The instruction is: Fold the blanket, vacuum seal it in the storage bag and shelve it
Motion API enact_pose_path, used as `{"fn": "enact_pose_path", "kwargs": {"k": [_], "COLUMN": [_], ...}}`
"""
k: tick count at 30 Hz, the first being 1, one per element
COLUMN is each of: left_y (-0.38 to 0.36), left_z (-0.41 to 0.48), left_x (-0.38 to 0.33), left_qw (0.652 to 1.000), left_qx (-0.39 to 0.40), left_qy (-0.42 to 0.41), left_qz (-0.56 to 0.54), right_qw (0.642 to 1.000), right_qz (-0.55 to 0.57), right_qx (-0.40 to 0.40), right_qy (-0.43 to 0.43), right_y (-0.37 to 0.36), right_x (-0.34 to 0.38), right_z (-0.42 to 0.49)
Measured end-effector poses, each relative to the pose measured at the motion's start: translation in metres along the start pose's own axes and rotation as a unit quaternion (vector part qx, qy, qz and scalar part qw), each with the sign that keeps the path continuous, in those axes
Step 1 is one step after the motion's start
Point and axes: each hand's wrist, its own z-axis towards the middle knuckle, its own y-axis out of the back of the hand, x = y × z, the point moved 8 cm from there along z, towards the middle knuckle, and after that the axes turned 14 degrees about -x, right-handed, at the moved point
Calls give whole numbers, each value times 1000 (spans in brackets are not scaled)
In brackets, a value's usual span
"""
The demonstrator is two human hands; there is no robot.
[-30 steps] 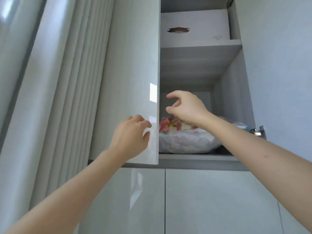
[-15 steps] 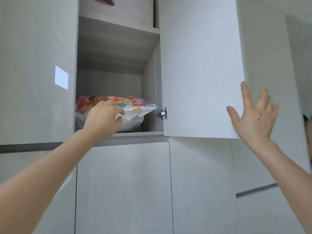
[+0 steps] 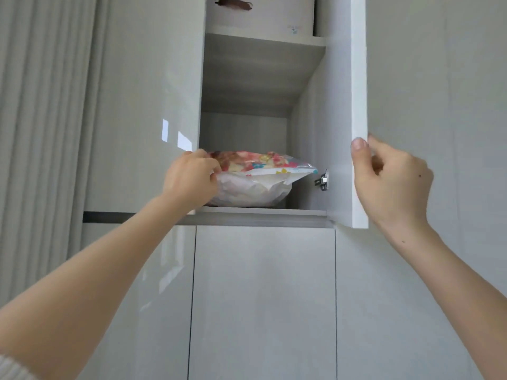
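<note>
A vacuum-sealed storage bag, its clear plastic showing a blanket printed in red, yellow and blue over a crinkled white underside, is lying flat on the lower shelf of an open wall cupboard. A person is reaching up with both arms. The left hand is curling its fingers against the bag's left end, though whether it is gripping the plastic or only pushing is hard to tell, as the fingertips are hidden. The right hand is gripping the free edge of the open cupboard door, thumb on the near face, fingers bent behind. A metal hinge is showing just right of the bag. On the shelf above, a pale storage box with a cut-out handle is sitting, its top cut off; a small printed mark near its corner is too blurred to read. Closed glossy doors are filling the space below, and a pleated curtain is hanging at left.
</note>
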Motion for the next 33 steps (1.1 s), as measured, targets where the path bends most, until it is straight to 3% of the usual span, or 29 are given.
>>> {"fn": "enact_pose_path", "kwargs": {"k": [2,4,9,12,19,23,27,33], "left_y": [-2,-6,-32,-61,-141,-166,-184,-189], "left_z": [-5,-12,-25,-27,-26,-30,-26,-26], "left_x": [30,58,115,143,177,189,191,192], "left_qw": [999,996,990,982,960,965,962,958], "left_qx": [11,30,86,133,166,158,172,202], "left_qy": [37,60,59,29,-94,-104,-95,-96], "left_qz": [23,50,93,128,205,183,191,178], "right_qw": [995,989,954,933,941,944,963,959], "right_qz": [93,114,40,-17,-118,-158,-144,-131], "right_qx": [43,98,290,349,305,278,191,217], "right_qy": [-19,1,67,82,88,85,123,129], "right_y": [-31,-68,-204,-277,-361,-387,-395,-390], "right_x": [16,33,60,60,46,40,42,41], "right_z": [-14,-32,-102,-137,-171,-180,-184,-183]}}
